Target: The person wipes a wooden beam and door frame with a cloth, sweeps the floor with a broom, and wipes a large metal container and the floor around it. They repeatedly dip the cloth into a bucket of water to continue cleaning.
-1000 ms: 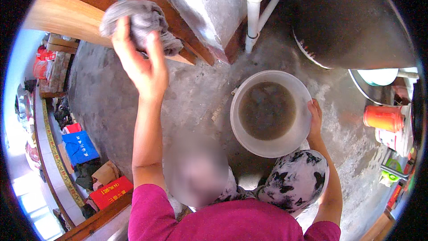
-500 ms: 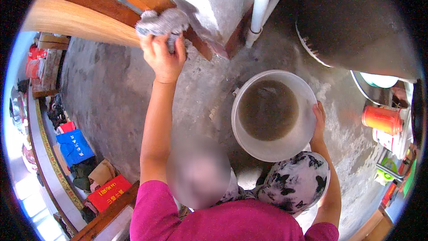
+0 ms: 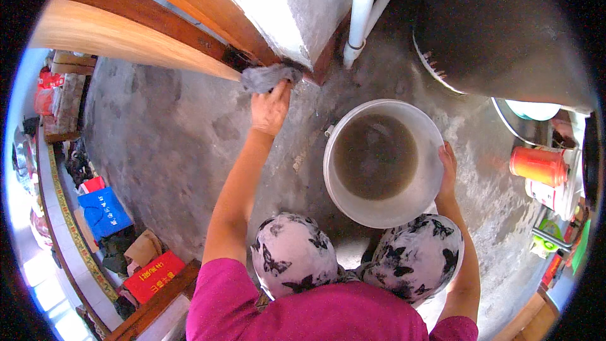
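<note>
My left hand presses a grey cloth against the foot of a wooden door frame, where it meets the concrete floor. My right hand grips the right rim of a white bucket holding murky brown water. The bucket stands on the floor just beyond my knees, which are covered in butterfly-print fabric.
A white pipe runs down the wall corner behind the bucket. A big dark round vessel stands at the upper right. An orange cup and dishes sit at the right. Blue and red bags lie at the left.
My left hand has carried the cloth down and to the right, from high on the wooden frame to its base. The right hand has stayed on the bucket rim.
</note>
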Demonstrator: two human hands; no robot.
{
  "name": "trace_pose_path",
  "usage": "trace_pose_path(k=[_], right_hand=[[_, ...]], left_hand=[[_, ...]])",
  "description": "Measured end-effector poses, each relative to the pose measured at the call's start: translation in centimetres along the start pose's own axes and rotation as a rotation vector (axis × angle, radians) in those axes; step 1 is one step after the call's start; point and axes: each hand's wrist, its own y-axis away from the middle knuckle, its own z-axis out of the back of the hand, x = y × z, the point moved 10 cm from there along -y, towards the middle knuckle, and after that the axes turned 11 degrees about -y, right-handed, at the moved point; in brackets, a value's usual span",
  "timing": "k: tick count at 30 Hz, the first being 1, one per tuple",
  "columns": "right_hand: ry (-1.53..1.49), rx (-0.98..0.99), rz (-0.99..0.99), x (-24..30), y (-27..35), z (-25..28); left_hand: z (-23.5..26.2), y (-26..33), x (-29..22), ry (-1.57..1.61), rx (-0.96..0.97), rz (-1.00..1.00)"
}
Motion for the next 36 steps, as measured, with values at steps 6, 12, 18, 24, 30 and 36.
trace_pose_path(k=[6, 12, 18, 24, 30, 36], right_hand=[[-0.006, 0.013, 0.01, -0.7, -0.7, -0.6], [-0.019, -0.047, 0.01, -1.0, -0.9, 0.3], [-0.07, -0.038, -0.008, 0.2, 0.1, -0.9], [-0.068, 0.033, -0.027, -0.9, -0.4, 0.0], [0.044, -0.066, 0.018, 0.1, -0.2, -0.1], [-0.046, 0.021, 0.034, -0.7, -1.0, -1.3]], left_hand=[[-8.9, 4.3, -1.4, 0.057, 0.34, -0.065], [11.3, 0.8, 3.5, 0.358, -0.255, 0.161], [22.4, -4.8, 6.9, 0.058, -0.634, 0.307], [13.9, -3.6, 5.1, 0.02, -0.402, 0.294], [2.4, -0.2, 0.2, -0.02, -0.222, 0.173], [-6.7, 3.9, 0.8, 0.068, 0.169, 0.213]])
